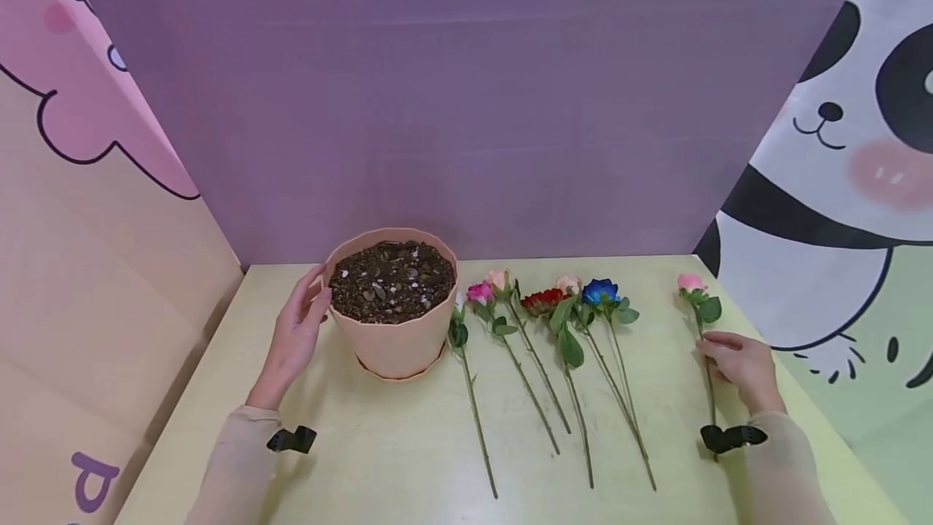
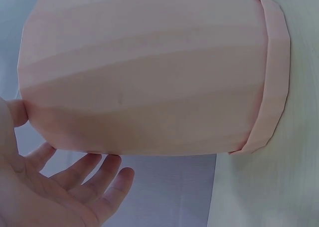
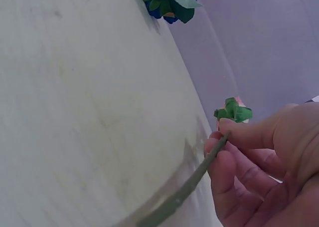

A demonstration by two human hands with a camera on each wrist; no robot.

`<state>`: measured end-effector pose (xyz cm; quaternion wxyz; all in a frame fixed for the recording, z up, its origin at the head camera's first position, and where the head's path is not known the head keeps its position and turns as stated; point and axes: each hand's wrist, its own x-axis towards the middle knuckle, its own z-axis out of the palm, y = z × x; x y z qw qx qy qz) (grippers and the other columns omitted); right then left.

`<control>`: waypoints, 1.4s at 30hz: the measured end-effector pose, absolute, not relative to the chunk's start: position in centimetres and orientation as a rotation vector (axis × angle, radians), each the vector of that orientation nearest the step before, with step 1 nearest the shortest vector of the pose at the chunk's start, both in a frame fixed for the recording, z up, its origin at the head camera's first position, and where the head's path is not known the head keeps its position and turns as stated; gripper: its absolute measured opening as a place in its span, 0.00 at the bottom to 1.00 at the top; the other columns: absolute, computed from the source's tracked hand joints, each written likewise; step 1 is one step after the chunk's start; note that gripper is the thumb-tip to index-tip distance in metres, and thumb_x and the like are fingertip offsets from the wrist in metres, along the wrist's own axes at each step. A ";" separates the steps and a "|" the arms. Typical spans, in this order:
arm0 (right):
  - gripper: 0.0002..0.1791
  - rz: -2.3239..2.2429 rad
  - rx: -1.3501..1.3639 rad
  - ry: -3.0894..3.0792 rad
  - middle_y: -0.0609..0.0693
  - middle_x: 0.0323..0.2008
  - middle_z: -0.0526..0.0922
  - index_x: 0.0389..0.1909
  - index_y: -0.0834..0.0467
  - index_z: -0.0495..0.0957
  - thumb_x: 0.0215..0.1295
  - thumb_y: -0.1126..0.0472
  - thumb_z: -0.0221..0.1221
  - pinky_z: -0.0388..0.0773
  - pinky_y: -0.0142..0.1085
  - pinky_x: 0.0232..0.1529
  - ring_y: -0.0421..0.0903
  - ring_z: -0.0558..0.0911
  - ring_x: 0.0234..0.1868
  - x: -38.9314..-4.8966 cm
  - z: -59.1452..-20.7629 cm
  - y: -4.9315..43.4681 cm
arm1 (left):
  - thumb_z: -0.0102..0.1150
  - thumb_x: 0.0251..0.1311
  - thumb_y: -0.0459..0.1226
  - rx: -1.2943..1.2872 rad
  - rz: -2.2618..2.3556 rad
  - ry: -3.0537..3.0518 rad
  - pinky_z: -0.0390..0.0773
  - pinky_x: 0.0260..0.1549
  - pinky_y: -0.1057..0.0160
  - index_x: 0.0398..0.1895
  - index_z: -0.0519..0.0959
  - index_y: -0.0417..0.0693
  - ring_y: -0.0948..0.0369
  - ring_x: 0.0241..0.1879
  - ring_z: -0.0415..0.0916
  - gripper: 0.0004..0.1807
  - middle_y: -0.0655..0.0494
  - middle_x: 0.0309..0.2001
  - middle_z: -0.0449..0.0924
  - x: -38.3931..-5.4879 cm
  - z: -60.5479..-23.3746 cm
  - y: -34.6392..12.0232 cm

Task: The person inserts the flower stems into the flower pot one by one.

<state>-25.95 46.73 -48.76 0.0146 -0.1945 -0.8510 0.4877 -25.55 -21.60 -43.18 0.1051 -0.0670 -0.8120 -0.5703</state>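
A pale pink flowerpot (image 1: 401,343), filled with dark soil (image 1: 394,282), stands on a saucer towards the back of the table. My left hand (image 1: 293,339) rests against the pot's left side, fingers spread and lightly bent; the left wrist view shows its fingertips (image 2: 112,162) touching the pot wall. Over at the right, my right hand (image 1: 745,369) pinches the green stem of a pink artificial rose (image 1: 691,282) between thumb and fingers. In the right wrist view, that stem (image 3: 184,192) runs down towards the camera and the bloom is partly hidden behind the hand.
Several artificial flowers lie side by side between pot and right hand, among them a magenta rose (image 1: 480,292), a red flower (image 1: 544,300) and a blue rose (image 1: 601,292). A purple backdrop (image 1: 466,120) rises behind the table (image 1: 379,452), with printed panels at both sides.
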 end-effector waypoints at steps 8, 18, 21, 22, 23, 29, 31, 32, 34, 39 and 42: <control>0.26 1.639 -0.481 -2.543 0.24 0.32 0.86 0.65 0.66 0.78 0.77 0.51 0.63 0.87 0.29 0.36 0.29 0.87 0.34 -25.6 -48.1 46.2 | 0.41 0.85 0.50 -0.191 -1.675 -2.391 0.70 0.71 0.33 0.87 0.54 0.57 0.37 0.79 0.63 0.32 0.36 0.81 0.61 -25.6 -43.4 -21.6; 0.10 1.697 -0.411 -2.442 0.22 0.32 0.86 0.53 0.48 0.81 0.76 0.52 0.65 0.87 0.28 0.37 0.29 0.88 0.36 -25.8 -45.9 44.5 | 0.40 0.86 0.50 -0.188 -1.697 -2.379 0.70 0.70 0.31 0.87 0.53 0.57 0.36 0.76 0.66 0.32 0.35 0.80 0.62 -25.8 -43.5 -21.3; 0.06 1.746 -0.372 -2.398 0.23 0.34 0.87 0.49 0.43 0.81 0.75 0.53 0.66 0.87 0.28 0.36 0.29 0.88 0.35 -25.9 -45.3 43.9 | 0.39 0.86 0.50 -0.191 -1.689 -2.377 0.70 0.69 0.31 0.87 0.53 0.57 0.37 0.76 0.67 0.32 0.35 0.80 0.62 -25.7 -43.6 -21.3; 0.06 1.758 -0.361 -2.386 0.23 0.34 0.88 0.48 0.42 0.82 0.74 0.53 0.67 0.87 0.28 0.35 0.29 0.88 0.35 -26.0 -45.1 43.7 | 0.39 0.86 0.50 -0.190 -1.687 -2.377 0.70 0.69 0.31 0.87 0.53 0.57 0.37 0.76 0.67 0.32 0.35 0.80 0.62 -25.7 -43.7 -21.4; 0.06 1.771 -0.354 -2.373 0.23 0.34 0.88 0.47 0.41 0.82 0.74 0.53 0.67 0.87 0.28 0.35 0.29 0.89 0.35 -26.0 -44.9 43.5 | 0.39 0.86 0.50 -0.189 -1.686 -2.378 0.70 0.69 0.31 0.87 0.53 0.57 0.37 0.76 0.66 0.32 0.35 0.80 0.62 -25.7 -43.7 -21.4; 0.08 1.838 -0.333 -2.296 0.25 0.34 0.89 0.47 0.42 0.82 0.72 0.54 0.69 0.86 0.28 0.33 0.29 0.89 0.34 -26.1 -44.0 42.6 | 0.38 0.86 0.51 -0.189 -1.683 -2.379 0.70 0.69 0.30 0.87 0.52 0.57 0.36 0.77 0.64 0.32 0.36 0.82 0.59 -25.6 -43.6 -21.4; 0.08 1.839 -0.331 -2.295 0.25 0.34 0.89 0.48 0.42 0.82 0.72 0.54 0.69 0.86 0.27 0.33 0.29 0.89 0.34 -26.2 -43.8 42.3 | 0.38 0.86 0.51 -0.191 -1.673 -2.378 0.71 0.69 0.30 0.87 0.52 0.56 0.36 0.77 0.64 0.32 0.36 0.82 0.59 -25.6 -43.6 -21.5; 0.08 1.840 -0.331 -2.295 0.25 0.34 0.89 0.48 0.42 0.82 0.72 0.53 0.69 0.86 0.27 0.33 0.29 0.89 0.34 -26.2 -43.7 42.2 | 0.38 0.86 0.50 -0.193 -1.672 -2.375 0.71 0.69 0.30 0.87 0.52 0.56 0.36 0.77 0.64 0.32 0.36 0.82 0.60 -25.6 -43.5 -21.5; 0.08 1.829 -0.330 -2.302 0.25 0.34 0.89 0.48 0.41 0.82 0.72 0.53 0.69 0.86 0.27 0.33 0.29 0.89 0.34 -26.2 -43.4 41.9 | 0.38 0.86 0.50 -0.197 -1.671 -2.372 0.71 0.68 0.30 0.87 0.52 0.55 0.36 0.77 0.65 0.32 0.36 0.81 0.60 -25.6 -43.5 -21.5; 0.08 1.884 -0.296 -2.243 0.27 0.33 0.90 0.47 0.41 0.83 0.72 0.56 0.69 0.86 0.27 0.32 0.30 0.90 0.33 -26.2 -42.8 41.0 | 0.39 0.86 0.50 -0.200 -1.681 -2.383 0.71 0.69 0.31 0.87 0.52 0.56 0.36 0.77 0.65 0.32 0.36 0.81 0.60 -25.6 -43.6 -21.5; 0.08 1.914 -0.271 -2.209 0.28 0.34 0.91 0.46 0.41 0.84 0.72 0.58 0.69 0.85 0.26 0.32 0.30 0.90 0.33 -26.3 -42.4 40.3 | 0.38 0.86 0.50 -0.197 -1.678 -2.391 0.71 0.69 0.30 0.87 0.51 0.57 0.36 0.77 0.64 0.32 0.36 0.82 0.59 -25.7 -43.7 -21.5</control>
